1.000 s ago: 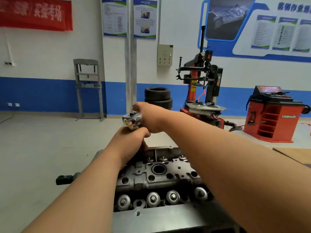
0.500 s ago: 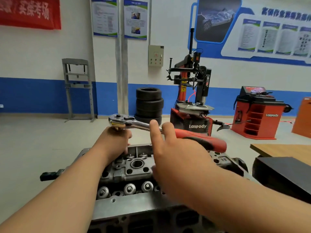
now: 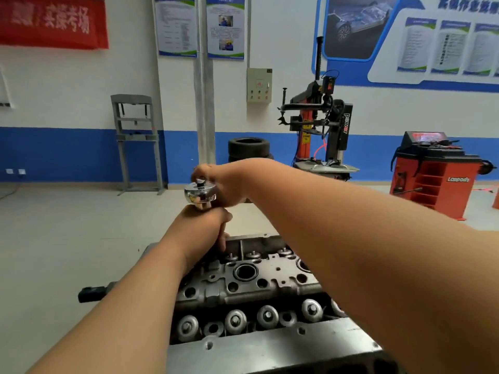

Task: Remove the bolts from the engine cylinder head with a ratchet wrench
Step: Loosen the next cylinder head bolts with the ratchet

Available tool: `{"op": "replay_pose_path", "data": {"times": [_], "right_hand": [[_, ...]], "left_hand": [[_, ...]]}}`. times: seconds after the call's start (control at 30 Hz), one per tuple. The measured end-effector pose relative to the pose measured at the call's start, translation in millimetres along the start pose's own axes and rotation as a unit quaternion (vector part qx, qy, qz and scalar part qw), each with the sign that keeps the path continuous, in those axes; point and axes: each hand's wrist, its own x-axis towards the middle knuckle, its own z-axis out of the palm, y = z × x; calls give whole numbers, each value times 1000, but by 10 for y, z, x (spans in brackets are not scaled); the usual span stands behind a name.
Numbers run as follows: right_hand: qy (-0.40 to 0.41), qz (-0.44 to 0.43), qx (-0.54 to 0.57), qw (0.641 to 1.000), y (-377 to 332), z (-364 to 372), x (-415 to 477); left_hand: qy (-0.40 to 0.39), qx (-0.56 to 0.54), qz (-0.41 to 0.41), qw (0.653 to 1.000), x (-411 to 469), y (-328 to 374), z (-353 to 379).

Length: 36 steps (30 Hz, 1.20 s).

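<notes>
The left hand (image 3: pixel 201 230) has its grip curled tight just under the round head of the shiny chrome ratchet wrench (image 3: pixel 200 194), which is held above the far-left end of the grey cast-metal engine cylinder head (image 3: pixel 256 282). Just right of that head, the right hand (image 3: pixel 226 184) has its grip clamped on the wrench, hiding the handle. A red wheel balancer (image 3: pixel 437 179) stands far right.
</notes>
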Motion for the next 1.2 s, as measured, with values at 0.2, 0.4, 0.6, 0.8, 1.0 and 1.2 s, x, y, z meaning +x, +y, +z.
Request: {"op": "replay_pose_path", "data": {"times": [0.2, 0.4, 0.6, 0.8, 1.0, 1.2], "right_hand": [[52, 90, -194, 975, 80, 33, -446], [106, 131, -394, 904, -157, 236, -1645], [166, 58, -385, 906, -319, 249, -1800], [90, 66, -210, 971, 311, -18, -642], [47, -47, -120, 991, -6, 51, 23], [137, 136, -235, 953, 113, 67, -584]], "left_hand": [[16, 27, 0, 1000, -77, 65, 18], [63, 29, 4, 998, -222, 141, 50], [66, 80, 26, 994, -258, 158, 67], [0, 19, -13, 1000, -110, 87, 4], [-2, 31, 4, 1000, -46, 64, -12], [11, 42, 22, 999, -112, 55, 21]]}}
